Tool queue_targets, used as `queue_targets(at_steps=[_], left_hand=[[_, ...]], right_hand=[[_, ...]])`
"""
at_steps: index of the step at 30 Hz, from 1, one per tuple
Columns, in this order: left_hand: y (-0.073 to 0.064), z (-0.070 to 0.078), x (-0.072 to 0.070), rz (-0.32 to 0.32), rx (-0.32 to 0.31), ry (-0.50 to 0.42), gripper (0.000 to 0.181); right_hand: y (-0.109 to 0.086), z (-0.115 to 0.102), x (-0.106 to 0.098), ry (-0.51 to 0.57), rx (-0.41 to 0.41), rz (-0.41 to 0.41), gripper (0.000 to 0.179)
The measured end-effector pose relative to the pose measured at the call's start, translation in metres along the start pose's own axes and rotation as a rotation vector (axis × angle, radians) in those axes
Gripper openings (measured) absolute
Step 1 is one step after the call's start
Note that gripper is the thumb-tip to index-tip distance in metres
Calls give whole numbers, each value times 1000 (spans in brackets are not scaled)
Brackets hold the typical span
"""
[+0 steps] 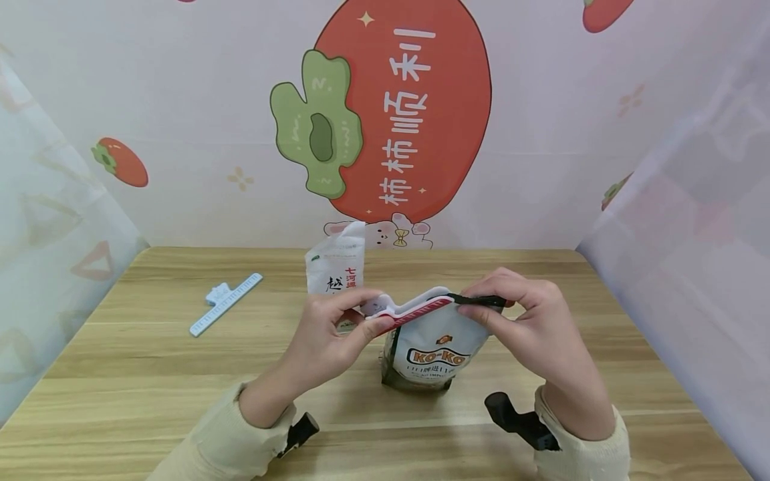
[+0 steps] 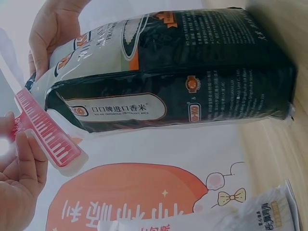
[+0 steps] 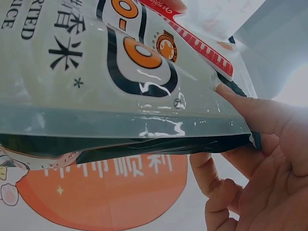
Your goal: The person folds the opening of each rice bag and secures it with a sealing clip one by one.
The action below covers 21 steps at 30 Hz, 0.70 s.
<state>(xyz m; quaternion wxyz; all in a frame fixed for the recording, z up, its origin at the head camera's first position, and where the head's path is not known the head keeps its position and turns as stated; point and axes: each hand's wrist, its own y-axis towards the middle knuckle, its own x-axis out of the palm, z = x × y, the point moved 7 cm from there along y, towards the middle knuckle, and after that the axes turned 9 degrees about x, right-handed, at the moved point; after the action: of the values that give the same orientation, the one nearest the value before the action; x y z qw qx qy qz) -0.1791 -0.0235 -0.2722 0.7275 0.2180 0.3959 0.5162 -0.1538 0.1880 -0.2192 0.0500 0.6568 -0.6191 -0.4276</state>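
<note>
A green and white rice bag [image 1: 436, 351] stands on the table, its folded top held up between both hands. Across part of that top lies a red and white bag clip [image 1: 415, 314] with ruler-like marks along its red side. My left hand [image 1: 327, 331] pinches the clip's handle between thumb and fingers. At the other end my right hand [image 1: 529, 321] pinches the dark top edge of the bag, thumb in front and fingers behind. The right wrist view shows the clip's end close to the right thumb [image 3: 240, 103].
Behind the left hand stands a white printed bag [image 1: 337, 264]. A light blue bag clip [image 1: 225, 304] lies on the left part of the wooden table [image 1: 150, 401]. Black wrist mounts stick out from both sleeves. A printed backdrop [image 1: 529, 133] rises at the table's far edge.
</note>
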Motion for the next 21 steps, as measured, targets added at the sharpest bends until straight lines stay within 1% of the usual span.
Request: queue_targets(at_steps=[4,9,13,21], left_hand=[[4,2,2,-3,22,-19,18],[8,4,4,1,25,-35,19],[11,6,5,3,43,-42,19],[15,7,8,-6,42,-53,19]], right_hand=[[0,0,0,10,-9,-1,32],[0,0,1,14,-4,1,32],[0,1,0,24,-9,8,32],[0,1,0,24,-5,13,32]])
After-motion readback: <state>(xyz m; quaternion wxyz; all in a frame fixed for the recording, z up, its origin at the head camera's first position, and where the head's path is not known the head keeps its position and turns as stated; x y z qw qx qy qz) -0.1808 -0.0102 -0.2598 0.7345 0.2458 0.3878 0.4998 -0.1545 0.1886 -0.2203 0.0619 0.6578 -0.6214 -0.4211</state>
